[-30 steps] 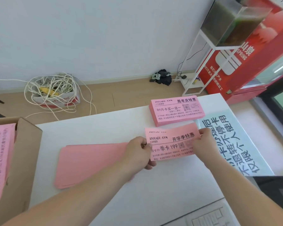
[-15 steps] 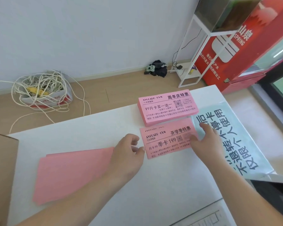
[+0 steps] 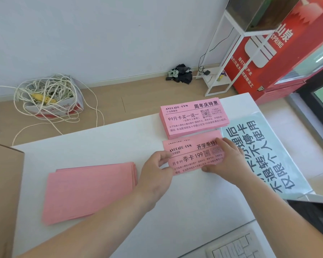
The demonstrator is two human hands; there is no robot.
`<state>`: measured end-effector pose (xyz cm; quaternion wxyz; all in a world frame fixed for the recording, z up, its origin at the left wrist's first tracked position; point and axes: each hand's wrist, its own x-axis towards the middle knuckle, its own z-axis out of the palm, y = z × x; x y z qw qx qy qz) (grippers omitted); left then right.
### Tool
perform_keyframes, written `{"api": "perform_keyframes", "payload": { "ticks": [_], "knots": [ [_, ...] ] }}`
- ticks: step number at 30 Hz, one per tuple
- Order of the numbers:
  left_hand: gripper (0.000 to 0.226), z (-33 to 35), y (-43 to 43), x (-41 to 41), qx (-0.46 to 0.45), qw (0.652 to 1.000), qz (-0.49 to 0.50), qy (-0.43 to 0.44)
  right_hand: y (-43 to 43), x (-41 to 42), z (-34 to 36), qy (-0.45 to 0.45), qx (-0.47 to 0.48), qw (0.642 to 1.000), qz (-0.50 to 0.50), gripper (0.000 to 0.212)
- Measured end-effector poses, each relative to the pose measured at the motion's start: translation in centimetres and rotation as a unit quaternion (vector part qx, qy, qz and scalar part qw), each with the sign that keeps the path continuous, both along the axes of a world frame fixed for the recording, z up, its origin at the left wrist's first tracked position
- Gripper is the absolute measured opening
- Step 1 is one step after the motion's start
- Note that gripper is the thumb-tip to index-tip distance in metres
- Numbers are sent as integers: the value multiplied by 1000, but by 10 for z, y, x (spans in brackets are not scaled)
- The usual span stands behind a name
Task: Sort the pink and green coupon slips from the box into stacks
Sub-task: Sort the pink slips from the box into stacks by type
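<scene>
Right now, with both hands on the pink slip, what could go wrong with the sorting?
1. The top slip, pinched by the left hand and right hand, lies offset from the slip beneath, so this stack may come out uneven.
2. The thick stack just behind is also pink with different print; a slip could easily land on the wrong one.
3. The left forearm passes close to the fanned face-down pile and might brush it.

slip (image 3: 192, 161) showing pink, black print plus a QR square | stack (image 3: 192, 118) pink too, same black lettering | pile (image 3: 90, 190) plain pink | table (image 3: 110, 146) white | sheet (image 3: 265, 151) pale blue-green, big black characters | box (image 3: 4, 183) brown cardboard | cabinet (image 3: 280, 58) bright red, white lettering | cord (image 3: 45, 90) off-white
</scene>
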<state>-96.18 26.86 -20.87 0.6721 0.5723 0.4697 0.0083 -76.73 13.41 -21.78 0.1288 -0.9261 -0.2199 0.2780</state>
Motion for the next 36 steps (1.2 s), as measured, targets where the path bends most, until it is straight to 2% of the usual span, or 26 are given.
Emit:
{"api": "perform_keyframes", "payload": {
  "ticks": [4,6,9,12,16,20,22,24,26,28,31,34,36],
  "knots": [
    [39,4,5,-15,36,999,0,-19,2,-5,7,7,-14,1000,-1,121],
    [36,9,10,-30,50,998,17,-36,7,-14,14,-5,-14,1000,6,115],
    [35,17,16,-58,84,994,41,-54,20,-37,25,-35,11,999,16,94],
    [35,30,15,-89,95,991,46,-78,43,-78,30,-42,74,996,25,70],
    [35,36,18,-141,125,986,52,-95,68,-148,28,-26,141,984,108,50],
    [38,21,33,-206,204,971,115,-39,85,-208,16,17,175,968,179,43],
    [39,9,39,-237,280,953,114,21,91,-231,8,-18,173,960,220,44],
    [46,-1,44,-256,326,940,48,90,96,-249,2,-44,136,953,269,55],
    [66,-10,46,-266,349,922,-79,148,98,-262,-2,-43,71,948,308,76],
    [75,-14,47,-264,410,874,-186,182,99,-270,-5,-51,36,945,321,84],
    [75,-13,48,-251,469,817,-261,209,101,-268,-2,-68,33,950,304,75],
    [73,-6,50,-242,496,776,-300,247,103,-265,2,-69,25,953,295,70],
    [70,0,50,-239,506,762,-311,257,102,-271,1,-112,12,941,319,61]
  ]
}}
